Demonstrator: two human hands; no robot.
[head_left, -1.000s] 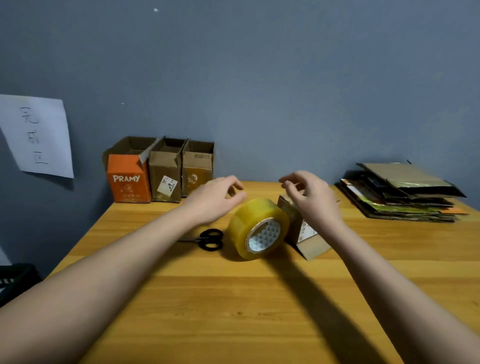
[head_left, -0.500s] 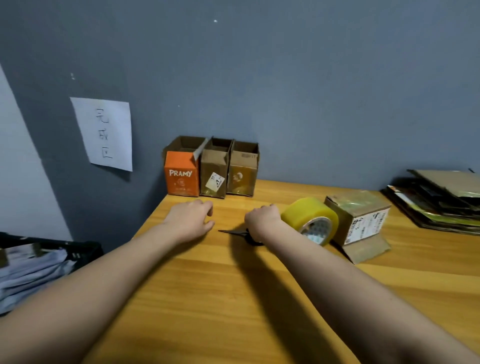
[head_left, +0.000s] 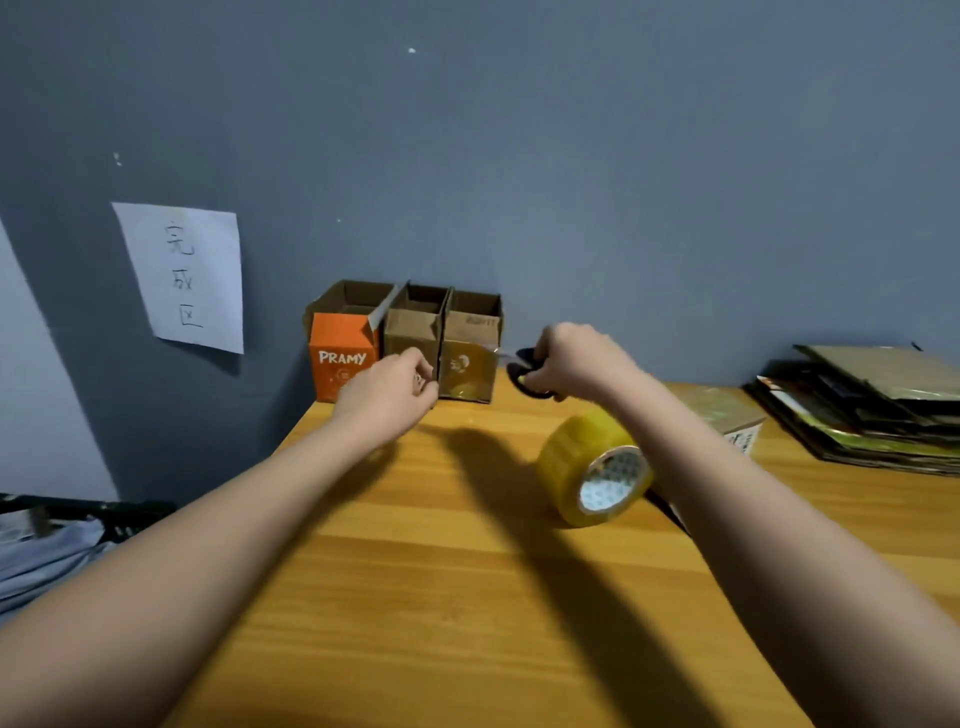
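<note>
Head view. Since half a second ago the scissors (head_left: 519, 384) have left the table (head_left: 467, 597): my right hand (head_left: 576, 358) has raised them into the air in front of the row of open cartons (head_left: 415, 332). My fingers are closed round the black handles and the blade tip points left. My left hand (head_left: 387, 392) has also risen and hangs just beside that tip, fingers curled and fingertips drawn together. I cannot tell whether they pinch anything. The tape roll (head_left: 592, 467) stands on its edge beneath my right forearm, with the taped box (head_left: 727, 415) behind it. Hazards, as I judge them: the blades could nick my left fingertips if the hands close in carelessly, and a dropped forearm could set the roll rolling.
</note>
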